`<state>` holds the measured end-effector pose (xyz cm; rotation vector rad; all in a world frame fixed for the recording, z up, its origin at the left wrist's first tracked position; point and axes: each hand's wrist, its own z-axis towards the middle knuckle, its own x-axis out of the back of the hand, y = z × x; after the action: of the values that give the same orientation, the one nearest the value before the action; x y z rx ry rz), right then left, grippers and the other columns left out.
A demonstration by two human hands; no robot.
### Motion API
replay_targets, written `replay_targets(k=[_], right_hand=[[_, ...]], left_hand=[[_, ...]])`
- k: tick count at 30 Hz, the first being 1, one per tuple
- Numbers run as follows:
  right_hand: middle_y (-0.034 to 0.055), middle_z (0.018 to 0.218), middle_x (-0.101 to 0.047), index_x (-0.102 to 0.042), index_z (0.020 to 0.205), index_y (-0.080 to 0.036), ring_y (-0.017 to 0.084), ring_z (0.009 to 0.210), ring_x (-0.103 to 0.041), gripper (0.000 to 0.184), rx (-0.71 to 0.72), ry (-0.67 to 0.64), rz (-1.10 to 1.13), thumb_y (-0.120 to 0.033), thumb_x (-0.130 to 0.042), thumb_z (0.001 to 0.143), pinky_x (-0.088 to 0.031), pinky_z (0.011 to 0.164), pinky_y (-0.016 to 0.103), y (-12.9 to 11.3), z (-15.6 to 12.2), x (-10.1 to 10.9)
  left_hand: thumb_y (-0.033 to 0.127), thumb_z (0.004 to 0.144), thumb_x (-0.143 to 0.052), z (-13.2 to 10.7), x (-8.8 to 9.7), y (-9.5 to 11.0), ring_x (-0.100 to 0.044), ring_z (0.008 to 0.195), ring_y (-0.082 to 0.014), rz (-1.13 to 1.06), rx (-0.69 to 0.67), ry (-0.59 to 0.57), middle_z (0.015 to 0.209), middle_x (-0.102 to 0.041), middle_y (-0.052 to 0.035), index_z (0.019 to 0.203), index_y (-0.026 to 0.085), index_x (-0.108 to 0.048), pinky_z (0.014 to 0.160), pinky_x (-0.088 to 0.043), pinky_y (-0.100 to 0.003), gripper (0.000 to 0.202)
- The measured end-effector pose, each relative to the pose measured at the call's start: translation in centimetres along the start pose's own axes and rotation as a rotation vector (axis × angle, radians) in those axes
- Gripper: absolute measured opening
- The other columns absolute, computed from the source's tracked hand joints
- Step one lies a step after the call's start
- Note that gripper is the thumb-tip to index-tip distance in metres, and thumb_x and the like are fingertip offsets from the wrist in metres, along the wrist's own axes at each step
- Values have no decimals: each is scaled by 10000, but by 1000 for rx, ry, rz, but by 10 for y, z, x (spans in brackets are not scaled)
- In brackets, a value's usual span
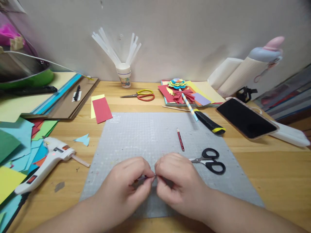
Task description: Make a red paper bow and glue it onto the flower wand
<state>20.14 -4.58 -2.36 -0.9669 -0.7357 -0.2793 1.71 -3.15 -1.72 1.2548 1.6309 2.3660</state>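
Observation:
Both my hands meet over the near part of the grey cutting mat (145, 136). My left hand (126, 186) and my right hand (177, 181) are closed in a pinch, fingertips touching, on a very small piece I cannot make out. Black-handled scissors (211, 160) lie on the mat just right of my right hand. A red pencil (180, 139) lies on the mat beyond my hands.
A white glue gun (46, 161) lies left of the mat beside coloured paper sheets (17, 145). Red and yellow paper (101, 109), orange-yellow scissors (142, 95), a cup of glue sticks (123, 76), a paper flower (179, 89), a utility knife (210, 123) and a phone (245, 118) lie behind.

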Motion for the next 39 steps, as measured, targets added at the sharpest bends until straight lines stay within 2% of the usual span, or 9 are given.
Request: replay_targets(k=[5, 14, 24, 27, 30, 32, 33, 36, 39], right_hand=[[-29, 580, -465, -445, 610, -176, 103, 575, -436, 140, -3, 62, 20, -71, -473, 698, -312, 579, 251, -2, 1, 2], [-42, 564, -429, -450, 597, -174, 80, 539, -417, 132, -48, 71, 75, -84, -485, 687, -289, 530, 220, 0, 1, 4], [-51, 579, -431, -459, 612, -179, 72, 542, -408, 120, -120, 90, 115, -76, -489, 665, -292, 522, 210, 9, 4, 8], [-45, 581, -439, -444, 596, -184, 85, 557, -431, 128, -216, 160, 108, -71, -474, 649, -315, 534, 223, 18, 8, 15], [-38, 585, -471, -450, 615, -193, 105, 562, -491, 110, -424, 223, 295, -120, -497, 682, -380, 542, 236, 24, 12, 20], [-37, 623, -505, -474, 694, -196, 109, 541, -538, 70, -565, 178, 555, -193, -522, 745, -431, 536, 249, 23, 13, 17], [-31, 677, -533, -496, 769, -197, 112, 541, -561, 59, -617, 123, 695, -239, -537, 775, -452, 524, 254, 21, 12, 13], [3, 841, -575, -524, 1012, -206, 128, 599, -610, 290, -676, -62, 982, -365, -617, 787, -465, 453, 233, 13, 9, -1], [13, 776, -599, -580, 884, -157, 104, 562, -597, 298, -697, -109, 1056, -432, -635, 785, -454, 436, 202, 8, 7, -10]], left_hand=[[39, 820, -535, -1, -2, 1, -589, 691, -93, -68, -83, 99, 749, -620, 27, 841, 204, -560, 632, -456, -206, 169], [31, 814, -541, 0, 0, 0, -598, 677, -90, -36, -121, 112, 744, -626, 25, 849, 210, -566, 609, -463, -197, 183], [104, 820, -596, 6, 7, 3, -576, 623, -82, -111, -18, 172, 688, -626, 37, 750, 208, -599, 567, -440, -189, 125], [111, 824, -585, 7, 14, -2, -561, 642, -86, -200, 64, 288, 697, -608, 39, 731, 215, -589, 575, -435, -187, 140], [151, 810, -620, 9, 21, -8, -562, 685, -89, -327, 178, 447, 729, -612, 42, 716, 223, -587, 612, -443, -179, 123], [188, 784, -662, 10, 20, -10, -563, 701, -91, -423, 261, 494, 747, -622, 43, 722, 225, -603, 625, -444, -177, 93], [208, 772, -678, 10, 18, -11, -563, 702, -93, -469, 306, 491, 749, -626, 41, 725, 224, -611, 626, -443, -178, 84], [253, 745, -707, 12, 10, -9, -555, 678, -98, -558, 413, 398, 726, -627, 34, 722, 211, -624, 616, -436, -189, 96], [304, 745, -699, 13, 5, -7, -494, 586, -91, -582, 470, 300, 643, -587, 38, 724, 196, -623, 548, -390, -195, 133]])
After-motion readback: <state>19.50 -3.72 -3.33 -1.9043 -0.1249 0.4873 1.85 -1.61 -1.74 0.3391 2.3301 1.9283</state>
